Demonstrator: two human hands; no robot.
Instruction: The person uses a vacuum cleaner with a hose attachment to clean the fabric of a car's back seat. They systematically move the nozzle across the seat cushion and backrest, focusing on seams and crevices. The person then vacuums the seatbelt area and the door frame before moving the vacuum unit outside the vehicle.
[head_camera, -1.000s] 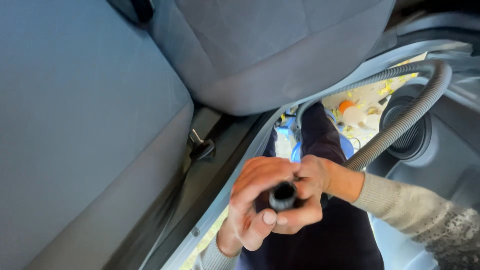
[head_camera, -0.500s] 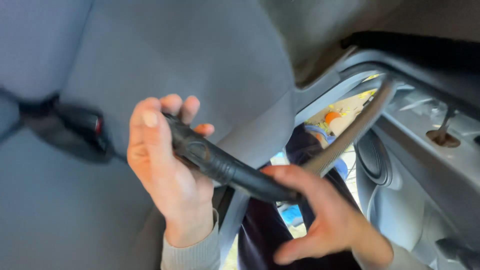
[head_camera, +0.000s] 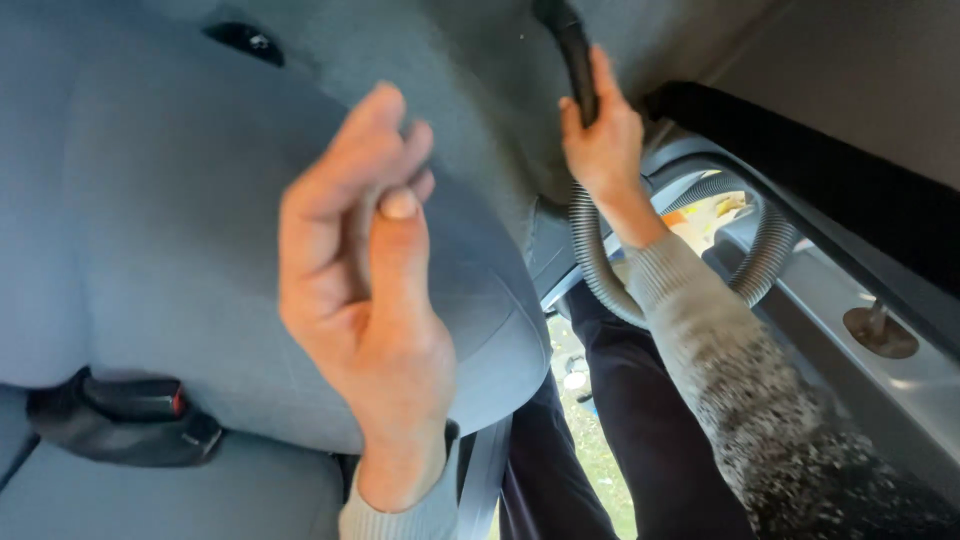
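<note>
One nozzle (head_camera: 577, 55) in right hand (head_camera: 603, 140)

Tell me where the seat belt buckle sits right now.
In the head view the seat belt buckle lies at lower left, tucked in the crease between seat back and cushion, left of the left hand.

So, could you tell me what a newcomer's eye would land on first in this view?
First the left hand, raised empty and half curled in the middle foreground, in front of the grey car seat back. Next the right hand at upper centre, gripping a black vacuum wand pressed to the upholstery, with its ribbed grey hose looping down towards the open door. A black seat-belt buckle sits at lower left.
</note>
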